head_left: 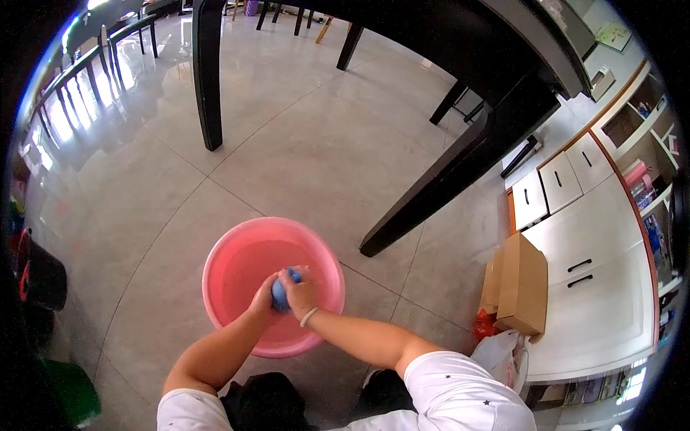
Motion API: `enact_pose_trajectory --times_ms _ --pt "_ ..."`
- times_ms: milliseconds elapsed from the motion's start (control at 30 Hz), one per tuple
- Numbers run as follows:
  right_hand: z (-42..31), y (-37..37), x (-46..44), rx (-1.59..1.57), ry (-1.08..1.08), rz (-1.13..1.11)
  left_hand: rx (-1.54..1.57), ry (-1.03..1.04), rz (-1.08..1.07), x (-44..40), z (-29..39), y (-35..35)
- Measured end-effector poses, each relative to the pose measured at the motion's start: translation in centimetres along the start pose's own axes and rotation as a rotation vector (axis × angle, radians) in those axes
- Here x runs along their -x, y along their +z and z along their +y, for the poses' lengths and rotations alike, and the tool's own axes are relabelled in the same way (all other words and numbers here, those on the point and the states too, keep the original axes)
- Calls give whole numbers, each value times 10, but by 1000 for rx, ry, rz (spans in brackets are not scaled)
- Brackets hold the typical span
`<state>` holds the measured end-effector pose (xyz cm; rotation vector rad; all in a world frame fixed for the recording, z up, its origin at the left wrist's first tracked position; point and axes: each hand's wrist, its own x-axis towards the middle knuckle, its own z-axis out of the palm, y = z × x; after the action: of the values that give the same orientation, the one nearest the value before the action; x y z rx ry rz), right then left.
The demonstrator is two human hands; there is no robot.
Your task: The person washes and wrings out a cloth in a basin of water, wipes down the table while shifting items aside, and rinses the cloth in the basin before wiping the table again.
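A pink basin [215, 309] stands on the grey tiled floor, with water in it. Over its middle, my left hand [264, 296] and my right hand [302, 293] are closed together round a blue object [280, 296], which looks like a wet cloth or sponge. The left hand holds it from the left side and the right hand from the right and above. Part of the blue thing is hidden by the fingers. A pale band circles my right wrist.
A black table [460, 165] rises ahead, one leg just beyond the basin. Cardboard boxes [521, 284], plastic bags [496, 352] and a white cabinet [604, 302] stand at the right. Dark and green containers [70, 391] line the left edge. Black chairs [86, 72] are at the upper left.
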<state>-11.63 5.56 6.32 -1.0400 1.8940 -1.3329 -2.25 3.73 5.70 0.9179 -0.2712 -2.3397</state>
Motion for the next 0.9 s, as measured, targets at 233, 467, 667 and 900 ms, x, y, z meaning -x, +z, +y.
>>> enact_pose_trajectory --times_ms 233,467,667,900 --pt "-23 -33 21 304 -1285 -634 -197 -240 -638 -66 -12 -65" --pt "3 -15 40 1030 -1711 -806 -1713 -190 -524 -22 36 48" --pt "5 -12 38 1009 -1651 -1043 -2429 -94 -486 -27 4 70" --pt "19 -11 36 902 -1489 -1319 -2198 -69 119 -2 -19 73"
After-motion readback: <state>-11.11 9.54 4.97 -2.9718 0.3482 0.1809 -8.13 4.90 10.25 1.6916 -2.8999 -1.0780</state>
